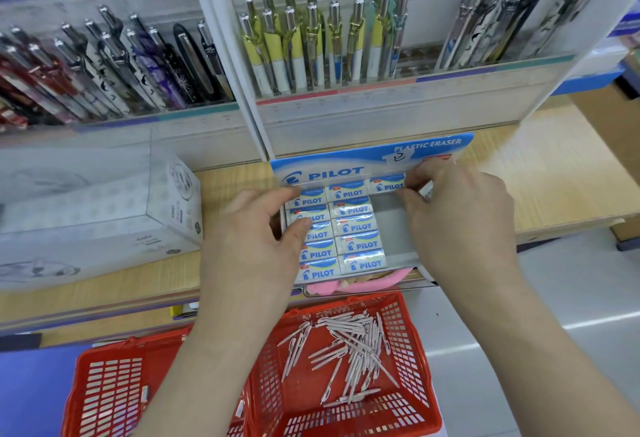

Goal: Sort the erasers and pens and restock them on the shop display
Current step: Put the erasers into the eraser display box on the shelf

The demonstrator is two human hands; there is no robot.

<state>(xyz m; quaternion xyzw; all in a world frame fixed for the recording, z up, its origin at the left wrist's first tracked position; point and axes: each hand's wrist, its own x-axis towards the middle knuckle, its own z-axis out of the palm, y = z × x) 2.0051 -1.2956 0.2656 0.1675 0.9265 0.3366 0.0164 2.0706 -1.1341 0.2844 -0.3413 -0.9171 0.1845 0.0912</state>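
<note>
1. Eraser display box: it sits on the wooden shelf at the centre of view, its blue header card upright at the 12 o'clock edge. The left and middle columns are filled with wrapped erasers. The right column holds one eraser, at its 12 o'clock end; the rest of that column shows bare grey floor.

2. Left hand: resting on the left column, thumb and fingertips curled onto the wrappers. It presses or steadies the rows; whether it pinches a single eraser cannot be told.

3. Right hand: at 3 o'clock of the box, fingertips closed on the lone eraser at the top of the right column, apparently seating it.

4. Red basket: at 6 o'clock below the shelf, holding a loose heap of white pens. None appear sorted or moved to the display.

5. Second red basket: at 7 o'clock. One small wrapped item lies in it; its identity is unclear.

6. Pen racks: at 12 o'clock, already carrying upright pens, with a visible gap right of the yellow-and-white group.

7. Progress estimate: eraser restocking is judged roughly two-thirds complete. Remaining work: fill the right column, then sort and rack every pen in the basket.
</note>
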